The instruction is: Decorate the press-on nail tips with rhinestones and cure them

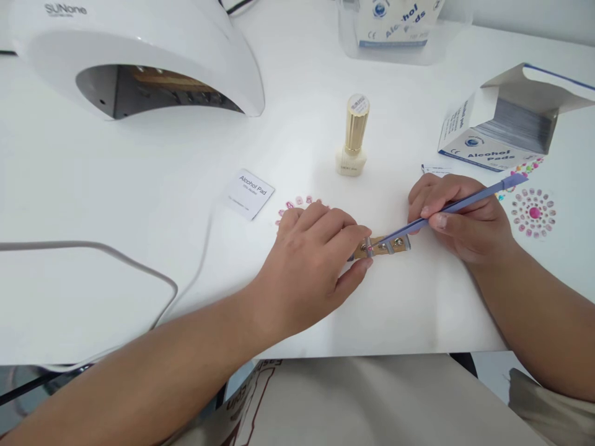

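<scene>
So the white table (139, 204) takes up most of the view, with the nail lamp (134, 56) sitting at the far left, its mouth open toward the person and only a bit of brownish base showing inside. Over at the far right there's an opened box (502, 124) of alcohol pads, flap up, packed with a dense row of sachets standing on edge, and a clear tub (400, 37) at the far edge holds what looks like a 2nd pad box, though it's cut off at the top. 1 loose pad sachet (248, 193) lies flat left of centre, and a gold-capped polish bottle (353, 139) stands upright and closed just behind the hands. The left hand (316, 266) is curled down, thumb and index finger pinching the left end of a small tan strip (383, 246) that lies flat on the table and carries about 3 tiny fittings. The right hand (465, 223) is closed in a pencil grip around purple tweezers (455, 205), tips down at the strip's left end with what seems to be a pink gem (370, 248) between them, too small to be sure. If you ask me, doing this well means keeping the strip pinned flat, resting the right wrist on the table, and lowering the gem straight down with light pressure so it doesn't flick away. Gem sheets lie at the right (533, 212) and half hidden behind the left hand (300, 202).
</scene>
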`<state>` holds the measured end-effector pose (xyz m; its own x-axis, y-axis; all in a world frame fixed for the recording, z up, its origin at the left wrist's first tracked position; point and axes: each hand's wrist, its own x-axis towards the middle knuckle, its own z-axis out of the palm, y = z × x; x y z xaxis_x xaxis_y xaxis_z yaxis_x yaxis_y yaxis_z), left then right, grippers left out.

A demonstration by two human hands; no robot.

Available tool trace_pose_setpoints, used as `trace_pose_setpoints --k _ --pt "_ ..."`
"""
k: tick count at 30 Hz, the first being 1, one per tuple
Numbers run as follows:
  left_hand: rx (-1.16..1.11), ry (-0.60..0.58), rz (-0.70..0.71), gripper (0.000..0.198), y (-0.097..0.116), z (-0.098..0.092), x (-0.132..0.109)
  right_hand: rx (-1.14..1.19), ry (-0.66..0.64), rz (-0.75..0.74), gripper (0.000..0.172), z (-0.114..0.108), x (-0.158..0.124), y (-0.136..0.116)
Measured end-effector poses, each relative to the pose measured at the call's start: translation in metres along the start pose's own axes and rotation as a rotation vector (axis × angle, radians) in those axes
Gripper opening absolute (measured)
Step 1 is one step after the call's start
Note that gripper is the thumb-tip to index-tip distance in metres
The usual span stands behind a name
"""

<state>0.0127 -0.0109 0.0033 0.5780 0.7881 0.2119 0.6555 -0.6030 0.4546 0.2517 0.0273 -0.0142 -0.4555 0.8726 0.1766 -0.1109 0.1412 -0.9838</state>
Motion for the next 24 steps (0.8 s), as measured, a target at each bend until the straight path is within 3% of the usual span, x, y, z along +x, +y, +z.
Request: trace_pose_setpoints --k 15,24 --pt "-0.006 -0.014 -0.008 0.013 -0.0002 -0.0001 0.0008 -0.274 -0.048 -0.306 0.013 -0.0039 -0.0035 0.0003" --pt "-0.005 -0.014 -0.008 0.012 -0.0009 -0.0006 -0.0003 -0.278 -0.033 -0.338 0.017 -0.0040 -0.0039 -0.0001"
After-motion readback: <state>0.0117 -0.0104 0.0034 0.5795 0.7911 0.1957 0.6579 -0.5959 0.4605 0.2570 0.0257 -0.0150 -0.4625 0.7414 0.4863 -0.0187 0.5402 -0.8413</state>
